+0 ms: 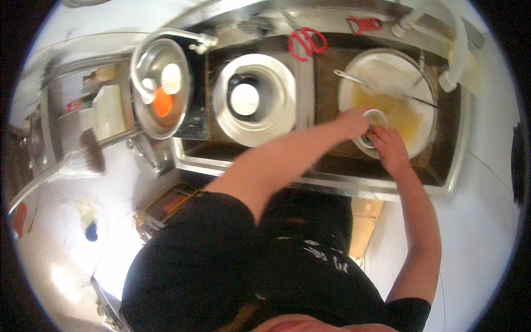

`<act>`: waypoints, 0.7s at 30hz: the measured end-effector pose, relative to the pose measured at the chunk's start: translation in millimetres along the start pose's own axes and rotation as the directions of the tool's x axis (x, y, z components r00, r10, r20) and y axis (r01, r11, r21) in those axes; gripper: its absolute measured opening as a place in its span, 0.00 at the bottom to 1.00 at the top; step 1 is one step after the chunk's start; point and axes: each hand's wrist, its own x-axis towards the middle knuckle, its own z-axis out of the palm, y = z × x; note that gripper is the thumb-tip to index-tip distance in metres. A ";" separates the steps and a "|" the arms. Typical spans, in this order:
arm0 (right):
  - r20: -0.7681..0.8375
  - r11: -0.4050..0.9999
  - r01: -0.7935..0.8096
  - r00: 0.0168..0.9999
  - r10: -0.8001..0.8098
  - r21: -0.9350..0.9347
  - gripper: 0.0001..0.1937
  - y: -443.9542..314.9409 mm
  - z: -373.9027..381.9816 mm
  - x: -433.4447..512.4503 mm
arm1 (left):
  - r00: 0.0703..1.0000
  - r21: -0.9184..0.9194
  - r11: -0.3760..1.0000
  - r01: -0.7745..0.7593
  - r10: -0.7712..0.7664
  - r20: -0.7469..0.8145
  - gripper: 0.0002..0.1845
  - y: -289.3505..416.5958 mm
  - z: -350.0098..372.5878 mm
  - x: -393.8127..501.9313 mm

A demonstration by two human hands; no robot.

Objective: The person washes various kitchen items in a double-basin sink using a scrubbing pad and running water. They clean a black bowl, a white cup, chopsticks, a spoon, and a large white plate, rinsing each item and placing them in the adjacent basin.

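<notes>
My left hand (353, 124) grips the side of a small white-rimmed cup (376, 118) over a wide round basin (429, 120) in the right sink. The basin holds yellowish, partly foamy liquid, with a metal-handled utensil (350, 77) and a thin dark handle (421, 101) lying in it. My right hand (389, 146) rests against the near side of the cup, its fingers bent. Blur and the fingers hide how firmly the right hand holds it, and what is inside the cup.
A metal bowl (286, 85) stands in the left sink (195, 148). Left of it is another metal bowl (185, 112) with white and orange things. Red-handled scissors (307, 43) and a red tool (365, 25) lie along the back. White faucets (135, 62) arch over both ends.
</notes>
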 end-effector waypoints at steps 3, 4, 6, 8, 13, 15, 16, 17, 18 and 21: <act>0.156 0.916 0.316 0.946 -0.284 -0.249 0.21 33.7 -20.6 -2.4 | 0.856 -0.006 0.978 0.209 -0.180 0.485 0.12 8.2 -27.3 6.7; 0.165 0.901 0.352 0.933 -0.319 -0.252 0.24 41.2 -24.6 1.0 | 0.806 -0.119 0.949 0.291 -0.177 0.565 0.11 8.8 -41.6 5.9; 0.190 0.944 0.288 0.947 -0.257 -0.158 0.28 44.2 -28.7 7.1 | 0.713 -0.303 0.850 0.432 -0.116 0.692 0.13 14.8 -66.1 3.0; 0.142 0.993 0.103 0.984 -0.110 0.052 0.32 33.6 -29.0 14.4 | 0.700 -0.455 0.704 0.545 -0.084 0.709 0.21 23.1 -73.7 -2.5; 0.413 0.530 -0.547 0.837 0.359 0.648 0.34 7.4 -31.5 5.9 | 0.962 -0.836 0.542 0.091 0.169 0.215 0.39 21.8 -48.9 -32.4; 0.473 0.304 -0.608 0.778 0.413 0.734 0.33 17.9 -28.2 -0.2 | 0.991 -0.964 0.240 0.116 0.042 0.130 0.40 21.9 -34.1 -29.2; 0.423 0.339 -0.603 0.773 0.474 0.722 0.33 26.4 -23.8 -2.3 | 0.987 -0.896 0.434 -0.098 0.159 -0.031 0.38 19.0 -25.4 -32.4; 0.368 0.372 -0.604 0.759 0.536 0.705 0.34 36.1 -18.8 -6.3 | 0.988 -0.973 0.227 -0.031 0.154 0.005 0.34 20.2 -17.5 -27.9; 0.343 0.392 -0.713 0.652 0.677 0.581 0.34 46.9 -13.1 -9.5 | 0.995 -0.998 0.019 0.062 0.079 0.063 0.31 20.4 -10.9 -24.8; 0.134 0.461 -0.776 0.560 0.817 0.430 0.29 73.1 7.6 -22.8 | 0.993 -0.999 -0.026 0.034 0.114 0.030 0.32 14.2 -2.0 -18.1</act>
